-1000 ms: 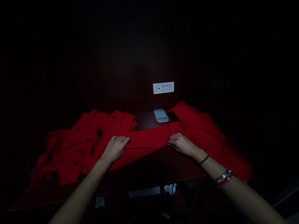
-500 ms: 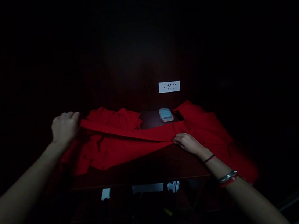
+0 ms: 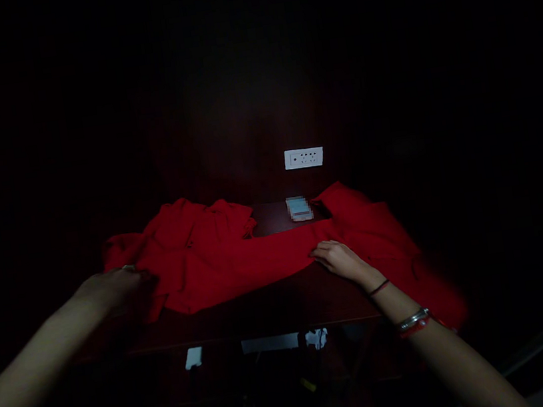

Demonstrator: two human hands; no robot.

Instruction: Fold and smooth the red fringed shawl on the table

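Note:
A wide red cloth (image 3: 244,264), possibly a garment, lies across the dark table, bunched up on the left and spread out on the right. My right hand (image 3: 337,258) has its fingers closed on the near edge of the cloth's narrow middle stretch. Low over the left part of the cloth is my left hand (image 3: 114,286). Its fingers are in deep shadow and blurred, so whether they grip the fabric does not show.
Behind the cloth a small pale, pixelated item (image 3: 299,208) lies on the table (image 3: 273,216). A white wall socket (image 3: 304,158) sits above it. Below the table's front edge, a few pale shapes and a yellow object (image 3: 308,385) show in the dark.
My left hand has come down toward me from its raised place. The cloth edge it lifted now lies flat. My right hand stays at the same spot on the edge.

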